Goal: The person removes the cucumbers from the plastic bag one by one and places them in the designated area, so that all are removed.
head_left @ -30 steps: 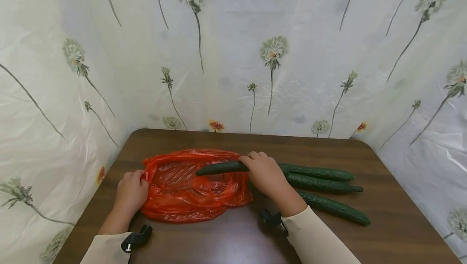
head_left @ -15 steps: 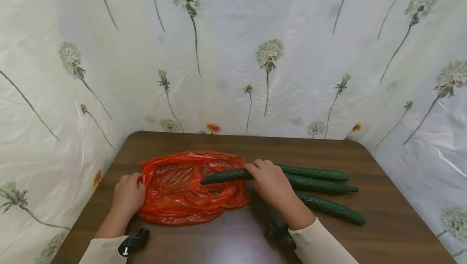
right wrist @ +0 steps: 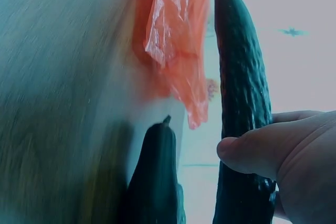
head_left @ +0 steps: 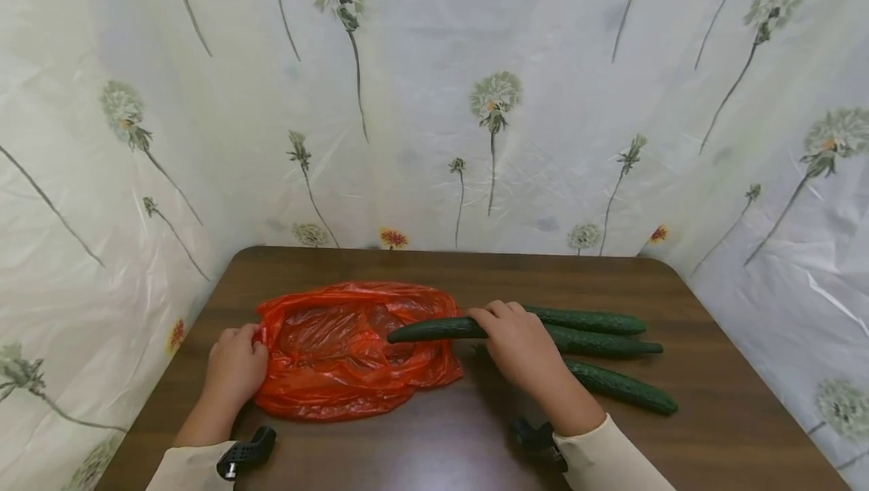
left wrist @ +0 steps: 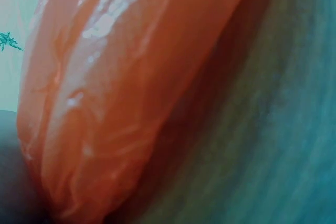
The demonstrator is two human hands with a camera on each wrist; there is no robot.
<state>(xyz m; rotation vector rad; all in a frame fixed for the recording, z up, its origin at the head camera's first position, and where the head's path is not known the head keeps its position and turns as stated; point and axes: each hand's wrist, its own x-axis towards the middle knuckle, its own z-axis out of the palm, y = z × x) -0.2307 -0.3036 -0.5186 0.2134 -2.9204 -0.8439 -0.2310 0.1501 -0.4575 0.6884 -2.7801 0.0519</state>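
My left hand point(head_left: 235, 363) pinches the left edge of a crumpled red plastic bag point(head_left: 353, 398), which lies with its mouth spread toward me. In the left wrist view, the bag's film point(left wrist: 100, 108) fills much of the picture. Above the bag's right edge, a dark green cucumber point(head_left: 431, 329) points left, gripped by my right hand point(head_left: 519, 344). Thumb and fingers wrap its sides in the right wrist view, where the cucumber point(right wrist: 241, 72) stands away from the tabletop. Its rear part is hidden behind the hand.
To the right lie a back cucumber point(head_left: 597, 321), a middle cucumber point(head_left: 604, 342) and a front cucumber point(head_left: 624, 388), partly covered by my right hand and forearm. All rest on a brown wooden table point(head_left: 434, 461). A flower-patterned sheet point(head_left: 407, 99) surrounds its back and sides.
My right hand has drawn the cucumber rightward and slightly nearer, so its tip reaches less far over the bag. My left hand keeps its hold on the bag's edge. The view shifts slightly.
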